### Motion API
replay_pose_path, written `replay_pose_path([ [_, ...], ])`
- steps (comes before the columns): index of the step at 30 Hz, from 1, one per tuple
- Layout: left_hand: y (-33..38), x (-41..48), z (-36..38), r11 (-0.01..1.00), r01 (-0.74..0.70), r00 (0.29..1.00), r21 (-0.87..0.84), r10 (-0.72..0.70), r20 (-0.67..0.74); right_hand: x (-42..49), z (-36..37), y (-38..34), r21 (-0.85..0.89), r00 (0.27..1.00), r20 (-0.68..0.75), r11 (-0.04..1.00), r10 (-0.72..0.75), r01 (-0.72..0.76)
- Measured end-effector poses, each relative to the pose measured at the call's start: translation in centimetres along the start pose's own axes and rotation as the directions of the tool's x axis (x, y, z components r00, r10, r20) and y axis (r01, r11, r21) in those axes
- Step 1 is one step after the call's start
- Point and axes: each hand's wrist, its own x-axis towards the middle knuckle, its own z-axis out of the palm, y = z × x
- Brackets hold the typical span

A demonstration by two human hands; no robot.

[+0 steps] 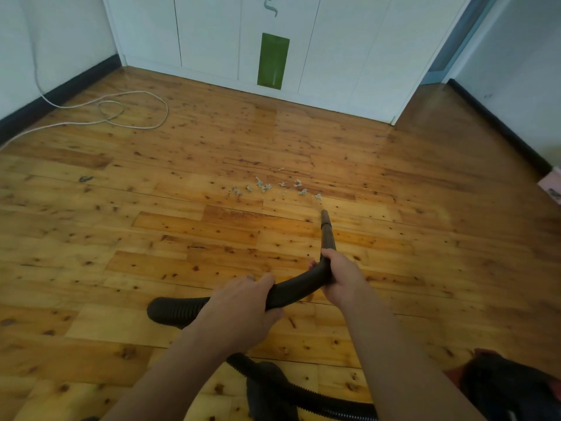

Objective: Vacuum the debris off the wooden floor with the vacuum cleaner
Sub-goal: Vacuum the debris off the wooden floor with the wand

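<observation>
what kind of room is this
Likely a room in a home, perhaps a bedroom: knotty wooden floor, white built-in cupboard doors along the far wall, and dark skirting board under plain white walls.

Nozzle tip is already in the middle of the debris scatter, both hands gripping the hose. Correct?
Wrong on one point. The head view shows the nozzle tip stopping short of the debris, near the scatter's right end, not in its middle. The left hand and right hand do both grip the hose.

Pale debris scraps (273, 186) are strewn on the wooden floor (121, 214) just beyond the tip of the dark vacuum hose (299, 287). A white cable (133, 109) is coiled near the far-left corner.
</observation>
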Motion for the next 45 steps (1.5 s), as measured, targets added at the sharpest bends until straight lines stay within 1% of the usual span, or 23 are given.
replay_pose_path([
  [4,0.5,0.5,0.1,1.000,-0.014,1.000,-0.009,0.014,0.017,0.1,-1.2,-0.1,0.021,1.000,0.012,1.000,-0.009,0.009],
  [9,1.9,1.9,1.1,0.998,-0.029,0.999,0.049,0.028,0.021,0.7,-3.1,-0.6,0.032,1.000,0.015,0.999,-0.015,0.014],
  [15,3.8,3.9,1.9,0.988,-0.037,0.999,0.149,0.041,-0.024,2.1,-4.4,-1.7,0.061,1.000,0.015,0.998,0.000,-0.001],
  [19,4.6,5.4,1.9,0.986,-0.045,0.998,0.159,0.052,-0.040,3.4,-4.8,-3.0,0.111,0.999,0.041,0.994,0.018,-0.023],
  [25,5.3,7.7,1.8,0.981,-0.041,0.999,0.189,0.043,-0.009,4.6,-4.2,-4.2,0.052,1.000,-0.002,0.999,-0.001,0.002],
  [29,5.7,10.2,1.2,0.979,-0.035,0.999,0.198,0.040,-0.019,5.4,-3.3,-5.6,0.058,1.000,-0.013,0.998,-0.009,0.009],
  [34,6.0,13.8,0.1,0.971,-0.054,0.998,0.231,0.063,-0.030,6.5,-2.5,-7.5,0.068,0.999,0.023,0.997,-0.037,0.035],
  [39,6.5,16.2,0.2,0.971,-0.064,0.998,0.232,0.067,-0.002,7.2,-2.9,-8.5,0.103,0.996,0.044,0.992,-0.075,0.070],
  [45,8.1,18.4,1.4,0.967,-0.092,0.996,0.239,0.095,-0.001,8.2,-4.0,-9.4,0.097,0.992,-0.027,0.988,-0.122,0.124],
])
